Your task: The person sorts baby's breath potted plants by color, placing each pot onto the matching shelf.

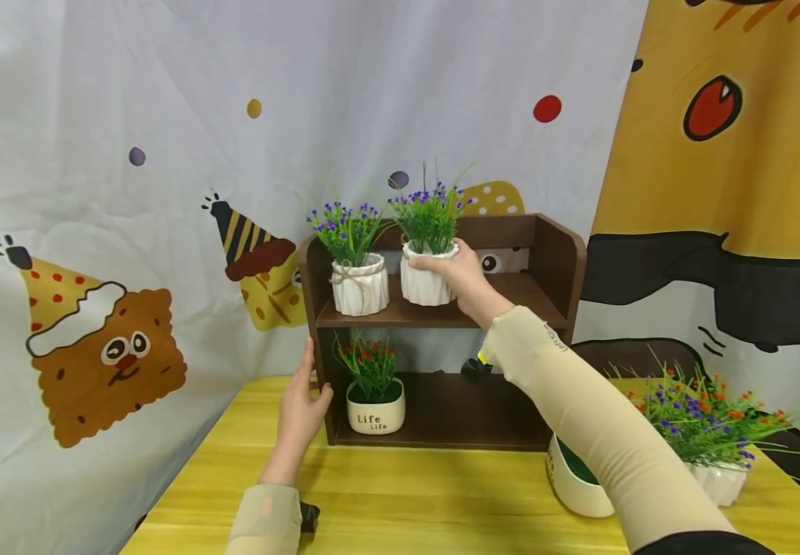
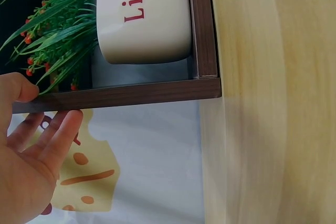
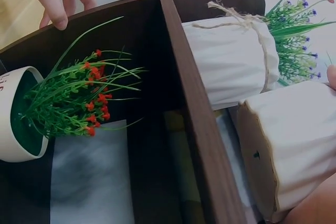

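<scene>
Holding a white pot of purple flowers in the right grip, with the thumb across the front near the rim and the fingers round the far side. Held at the upper board of a brown shelf, slightly tilted in the right wrist view, with the underside showing; perhaps touching the board at one edge, hard to tell. Just beside a second white pot, tied with string and likewise filled with purple flowers, upright on the same board. Resting the left grip against the shelf's left side panel, with fingers nearly straight along the outer face and thumb at the front edge. Carrying on the lower board, near that panel, a cream pot lettered "Life", planted with red flowers. Standing on a yellow desk, along with another cream pot and a flowering white planter at the right, both partly hidden by the right sleeve.
</scene>
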The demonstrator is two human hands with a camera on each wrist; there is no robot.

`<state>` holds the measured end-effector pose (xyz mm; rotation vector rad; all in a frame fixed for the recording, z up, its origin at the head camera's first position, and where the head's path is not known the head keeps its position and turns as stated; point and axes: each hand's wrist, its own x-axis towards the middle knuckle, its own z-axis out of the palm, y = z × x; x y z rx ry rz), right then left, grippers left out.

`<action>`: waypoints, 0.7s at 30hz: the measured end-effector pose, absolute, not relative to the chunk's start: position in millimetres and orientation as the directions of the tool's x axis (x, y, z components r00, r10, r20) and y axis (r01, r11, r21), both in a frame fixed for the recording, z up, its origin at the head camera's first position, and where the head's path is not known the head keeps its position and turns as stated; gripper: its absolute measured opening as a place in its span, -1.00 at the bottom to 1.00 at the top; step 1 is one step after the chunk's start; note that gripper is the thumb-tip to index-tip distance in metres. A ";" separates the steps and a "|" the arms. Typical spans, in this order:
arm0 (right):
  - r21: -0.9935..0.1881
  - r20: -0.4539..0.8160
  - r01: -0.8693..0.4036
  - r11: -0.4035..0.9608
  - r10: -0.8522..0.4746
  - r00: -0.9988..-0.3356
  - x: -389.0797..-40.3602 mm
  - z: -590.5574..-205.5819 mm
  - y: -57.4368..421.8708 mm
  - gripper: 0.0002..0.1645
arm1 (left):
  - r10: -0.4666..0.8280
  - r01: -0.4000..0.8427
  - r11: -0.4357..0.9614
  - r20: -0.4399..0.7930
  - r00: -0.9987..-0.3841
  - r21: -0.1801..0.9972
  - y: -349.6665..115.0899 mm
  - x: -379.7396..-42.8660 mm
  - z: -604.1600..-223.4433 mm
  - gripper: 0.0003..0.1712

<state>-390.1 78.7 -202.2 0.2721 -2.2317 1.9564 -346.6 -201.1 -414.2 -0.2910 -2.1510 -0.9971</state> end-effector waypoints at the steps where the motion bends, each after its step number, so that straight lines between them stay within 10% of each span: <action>1: -0.962 0.238 -0.240 0.131 -0.033 -0.971 -390.5 -203.3 78.3 0.24 | -0.095 0.475 0.675 0.704 -0.704 0.565 -201.2 -346.1 -414.4 0.09; 21: -0.970 0.194 -0.198 0.143 -0.038 -0.980 -395.2 -216.3 70.9 0.27 | -0.093 0.473 0.674 0.701 -0.707 0.567 -202.3 -347.1 -413.7 0.09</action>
